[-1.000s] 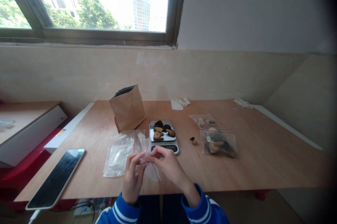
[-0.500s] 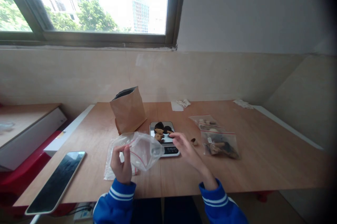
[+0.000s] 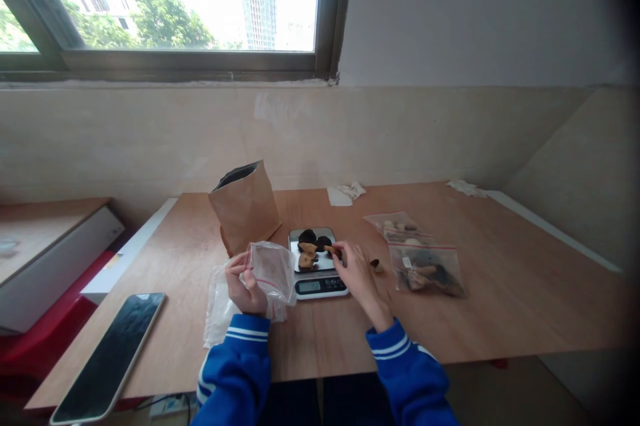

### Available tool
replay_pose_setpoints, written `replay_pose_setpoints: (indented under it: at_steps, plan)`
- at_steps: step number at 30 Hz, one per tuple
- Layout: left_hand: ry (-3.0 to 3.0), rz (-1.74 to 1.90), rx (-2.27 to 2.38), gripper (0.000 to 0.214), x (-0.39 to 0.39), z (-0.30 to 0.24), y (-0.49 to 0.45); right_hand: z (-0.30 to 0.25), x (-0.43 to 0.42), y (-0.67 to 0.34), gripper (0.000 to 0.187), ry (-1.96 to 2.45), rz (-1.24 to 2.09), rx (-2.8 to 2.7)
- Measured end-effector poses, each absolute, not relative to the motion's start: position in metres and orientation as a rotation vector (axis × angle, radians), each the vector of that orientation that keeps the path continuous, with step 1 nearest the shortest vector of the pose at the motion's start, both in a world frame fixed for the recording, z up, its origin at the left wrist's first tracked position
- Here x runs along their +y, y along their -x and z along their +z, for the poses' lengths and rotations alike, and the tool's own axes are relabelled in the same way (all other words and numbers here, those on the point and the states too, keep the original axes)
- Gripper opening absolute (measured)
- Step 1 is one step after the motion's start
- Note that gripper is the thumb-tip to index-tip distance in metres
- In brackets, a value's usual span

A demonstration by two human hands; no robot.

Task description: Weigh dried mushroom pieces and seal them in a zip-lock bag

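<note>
Dried pieces [image 3: 307, 261], some tan and some black, lie on the plate of a kitchen scale [image 3: 321, 287], near the middle of the worktop [image 3: 320, 353]. The right hand [image 3: 357, 271] reaches over the plate's right edge, thumb and fingertips nearly together at a tan piece; I cannot tell whether it has hold of it. The left hand [image 3: 245, 289] pinches a clear zip bag [image 3: 274, 269], thumb and fingers closed on its left side, the bag beside the scale's left edge and over a few flat clear bags [image 3: 216, 316]. Behind these stands an open paper bag [image 3: 245, 206], near the back edge. A loose piece [image 3: 376, 266] sits just right of the right hand, with two filled bags [image 3: 427, 271] beyond it. Bare wood runs from the scale to the front edge, and from the filled bags to the right edge. At the front left corner a phone [image 3: 111, 356] overhangs the front edge.
</note>
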State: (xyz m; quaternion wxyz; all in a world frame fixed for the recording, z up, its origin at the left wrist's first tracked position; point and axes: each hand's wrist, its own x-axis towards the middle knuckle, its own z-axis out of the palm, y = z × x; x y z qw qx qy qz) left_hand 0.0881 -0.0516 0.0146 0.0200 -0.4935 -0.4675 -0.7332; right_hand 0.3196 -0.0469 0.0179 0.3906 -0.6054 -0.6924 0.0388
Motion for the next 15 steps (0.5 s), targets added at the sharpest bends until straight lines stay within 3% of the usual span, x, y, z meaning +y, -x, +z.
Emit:
replay_pose_setpoints:
  at_steps: [5, 11, 15]
  plan:
    - [1.434, -2.222, -1.591, 0.019, -0.051, 0.014, -0.087, 0.034, -0.052, -0.315, 0.014, 1.487, 0.202, -1.623]
    - [1.53, -1.952, -1.672, 0.019, -0.053, 0.017, -0.087, 0.098, -0.067, -0.275, 0.023, 1.183, 0.578, -1.522]
    - [1.534, -1.954, -1.639, 0.019, -0.053, 0.016, -0.087, 0.11, -0.068, -0.252, 0.021, 1.077, 0.544, -1.671]
